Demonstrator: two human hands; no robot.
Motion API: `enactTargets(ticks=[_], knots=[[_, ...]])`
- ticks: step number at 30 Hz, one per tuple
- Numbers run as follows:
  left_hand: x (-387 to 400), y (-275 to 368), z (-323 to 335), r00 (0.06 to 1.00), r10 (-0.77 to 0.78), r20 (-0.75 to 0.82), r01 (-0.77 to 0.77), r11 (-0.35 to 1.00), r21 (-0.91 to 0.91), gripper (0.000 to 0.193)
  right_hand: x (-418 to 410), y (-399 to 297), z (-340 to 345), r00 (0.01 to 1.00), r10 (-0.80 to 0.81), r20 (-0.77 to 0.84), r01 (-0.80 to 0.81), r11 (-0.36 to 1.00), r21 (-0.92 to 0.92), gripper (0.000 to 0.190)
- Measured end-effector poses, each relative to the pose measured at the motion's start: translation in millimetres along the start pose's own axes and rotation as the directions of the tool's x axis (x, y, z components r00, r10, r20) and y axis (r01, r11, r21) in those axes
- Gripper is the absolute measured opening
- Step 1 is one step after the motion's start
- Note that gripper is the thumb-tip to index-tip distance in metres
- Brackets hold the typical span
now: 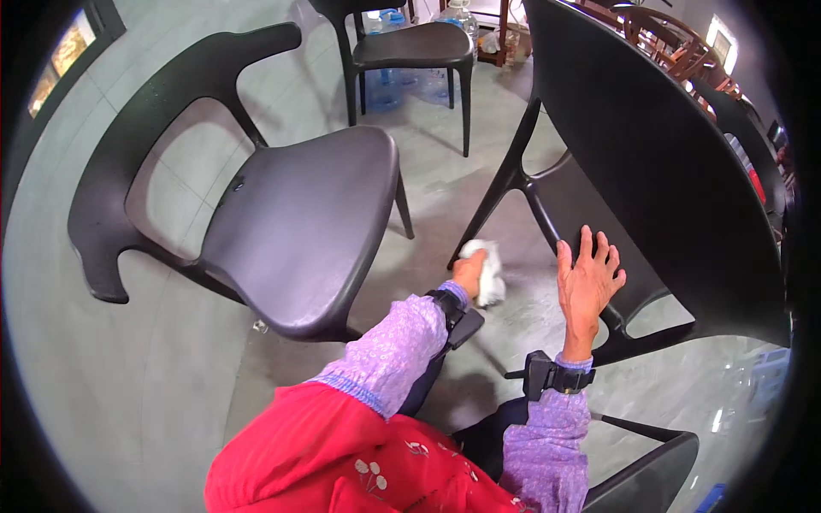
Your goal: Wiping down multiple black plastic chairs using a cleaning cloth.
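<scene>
My left hand (470,272) grips a bunched white cloth (491,276), slightly blurred, above the floor between two black chairs. The cloth is close to a leg of the black chair on the right (654,147), whose tall smooth panel rises beside me. My right hand (587,279) has its fingers spread and overlaps that chair's lower part; whether the palm touches it I cannot tell. To my left stands another black chair (308,218) with a curved backrest and a broad seat, bearing a small dark mark near its rear.
Another black chair (414,48) stands farther ahead, with clear plastic bottles (385,90) behind its legs. Part of a dark chair (654,474) is close by at lower right. Brown wooden chairs (673,38) crowd the far right. The floor (173,359) is grey and tiled.
</scene>
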State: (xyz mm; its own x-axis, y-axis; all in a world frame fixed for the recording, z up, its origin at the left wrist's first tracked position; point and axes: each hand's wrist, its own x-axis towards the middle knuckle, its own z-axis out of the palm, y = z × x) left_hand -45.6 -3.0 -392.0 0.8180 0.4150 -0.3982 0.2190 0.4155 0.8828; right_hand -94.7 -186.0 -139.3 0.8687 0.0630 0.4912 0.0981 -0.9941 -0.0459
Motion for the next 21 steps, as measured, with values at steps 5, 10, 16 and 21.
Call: enactTargets(ticks=[5, 10, 16, 21], knots=[[-205, 181, 62, 0.848, 0.06, 0.526, -0.298, 0.875, 0.381, 0.032, -7, 54, 17, 0.993, 0.117, 0.029, -0.113, 0.987, -0.11, 0.049], [-263, 304, -37, 0.472, 0.473, 0.744, -0.735, -0.254, 0.628, 0.054, -6, 50, 12, 0.995, 0.095, -0.019, -0.097, 0.985, -0.141, 0.049], [-207, 260, -98, 0.687, 0.175, 0.705, -0.572, -0.467, 0.674, 0.067, -8, 44, 14, 0.998, 0.063, -0.02, -0.066, 0.986, -0.153, 0.049], [-77, 284, -78, 0.719, 0.293, 0.631, -0.533, -0.35, 0.77, 0.062, -10, 43, 14, 0.998, 0.061, -0.028, -0.065, 0.984, -0.165, 0.048]])
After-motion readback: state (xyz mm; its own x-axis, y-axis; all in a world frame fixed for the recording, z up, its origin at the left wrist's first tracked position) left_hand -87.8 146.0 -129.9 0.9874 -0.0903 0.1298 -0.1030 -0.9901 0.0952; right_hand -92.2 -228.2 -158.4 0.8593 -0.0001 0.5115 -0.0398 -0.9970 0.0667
